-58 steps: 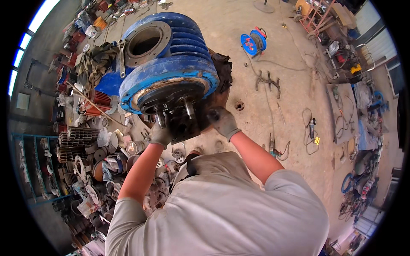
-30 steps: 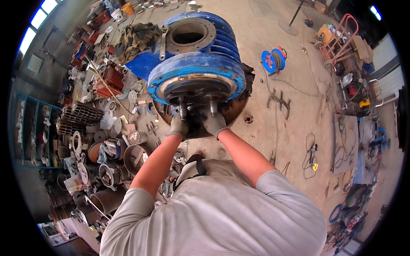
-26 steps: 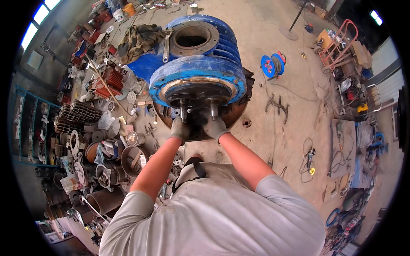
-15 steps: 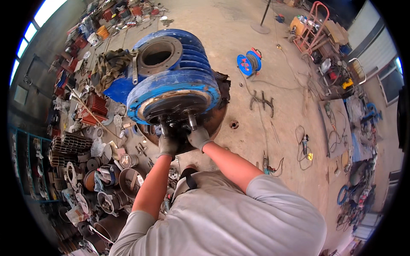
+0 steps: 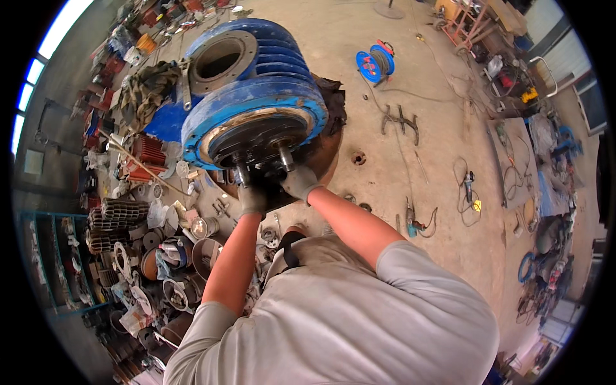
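2 shafts (image 5: 286,158) point lengthwise toward the person (image 5: 346,308) — left hand (image 5: 252,198), right hand (image 5: 299,183) near, grips unclear.

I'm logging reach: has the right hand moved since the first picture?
Yes: the right hand moved left, from clear of the right shaft to close by its lower end.

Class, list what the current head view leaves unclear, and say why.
All in the head view:
Whether left hand and right hand hold anything: hidden by shadow and their backs.
Inside of the housing: lost in shadow.
Top of the stand: cut off by the upper edge.
Rack contents: too small.
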`<action>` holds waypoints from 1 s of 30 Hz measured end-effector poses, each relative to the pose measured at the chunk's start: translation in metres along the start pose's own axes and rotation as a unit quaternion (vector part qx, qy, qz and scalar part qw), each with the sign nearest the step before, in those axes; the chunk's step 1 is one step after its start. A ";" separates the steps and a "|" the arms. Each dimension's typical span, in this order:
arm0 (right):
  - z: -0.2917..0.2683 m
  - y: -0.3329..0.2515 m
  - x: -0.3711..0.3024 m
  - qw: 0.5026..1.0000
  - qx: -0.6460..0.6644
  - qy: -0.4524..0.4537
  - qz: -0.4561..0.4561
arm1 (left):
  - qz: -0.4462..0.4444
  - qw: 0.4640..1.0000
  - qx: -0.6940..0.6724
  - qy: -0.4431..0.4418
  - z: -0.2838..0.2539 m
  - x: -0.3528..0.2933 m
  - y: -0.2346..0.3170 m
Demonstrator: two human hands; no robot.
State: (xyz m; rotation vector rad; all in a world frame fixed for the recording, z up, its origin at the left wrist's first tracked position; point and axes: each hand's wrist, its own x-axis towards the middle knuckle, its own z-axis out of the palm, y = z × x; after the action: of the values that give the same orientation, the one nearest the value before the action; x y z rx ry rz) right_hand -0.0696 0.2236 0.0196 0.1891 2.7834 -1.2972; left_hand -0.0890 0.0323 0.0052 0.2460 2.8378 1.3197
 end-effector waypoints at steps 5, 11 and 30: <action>0.009 0.007 0.008 0.998 0.012 0.050 0.024 | -0.116 0.992 -0.039 0.036 -0.006 -0.003 0.040; 0.003 0.009 0.006 0.999 -0.004 -0.034 0.002 | -0.045 0.998 -0.042 0.031 0.008 0.000 -0.012; 0.019 0.030 0.011 0.994 -0.077 -0.009 -0.078 | -0.107 0.993 0.053 -0.017 -0.004 0.000 0.003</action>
State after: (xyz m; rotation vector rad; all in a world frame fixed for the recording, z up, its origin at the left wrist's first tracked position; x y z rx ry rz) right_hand -0.0757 0.2293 -0.0169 -0.0503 2.9165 -1.0991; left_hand -0.0888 0.0312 0.0100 -0.0353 2.8144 1.1165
